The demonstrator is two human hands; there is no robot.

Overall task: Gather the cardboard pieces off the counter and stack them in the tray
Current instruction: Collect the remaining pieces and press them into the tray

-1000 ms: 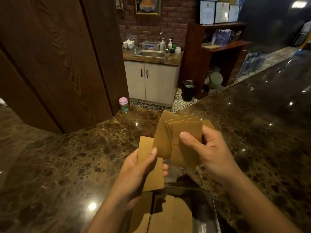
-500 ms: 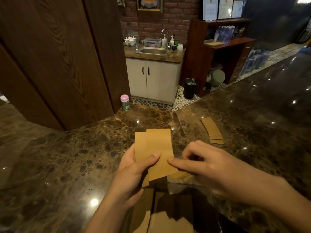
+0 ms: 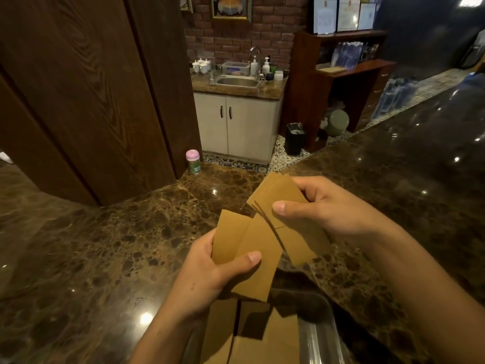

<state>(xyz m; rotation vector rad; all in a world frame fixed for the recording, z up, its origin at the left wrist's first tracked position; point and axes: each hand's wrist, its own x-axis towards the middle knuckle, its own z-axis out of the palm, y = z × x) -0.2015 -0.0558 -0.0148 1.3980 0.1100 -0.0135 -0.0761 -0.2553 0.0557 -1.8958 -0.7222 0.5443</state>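
**Two handfuls of cardboard above the tray**

From the head view, the only one we have, both hands are loaded. Our left hand (image 3: 210,274) grips a left bundle (image 3: 233,243) of tan cardboard pieces, thumb pressed across the front and fingers hidden behind. Our right hand (image 3: 325,214) pinches a right bundle (image 3: 278,190) just beyond and to the right of the left hand. It is fanned, with several edges showing, the thumb on its face and the fingers curled round the far side. The two bundles overlap between the hands, and we cannot tell whether they actually touch.

Below both wrists, close to our body, sits the tray (image 3: 329,313), with stacked cardboard (image 3: 265,348) lying flat inside it. On the marble counter (image 3: 105,258) around the hands we see no loose pieces, though the hands and bundles hide part of it.

We judge the gathering to be about done and the step in hand to be merging the two bundles. The next move calls for sliding the right bundle onto the left and squaring the fanned edges. Then we lower the lot flat onto the pile in the tray. A loose pinch could let a piece slip out of the fan.
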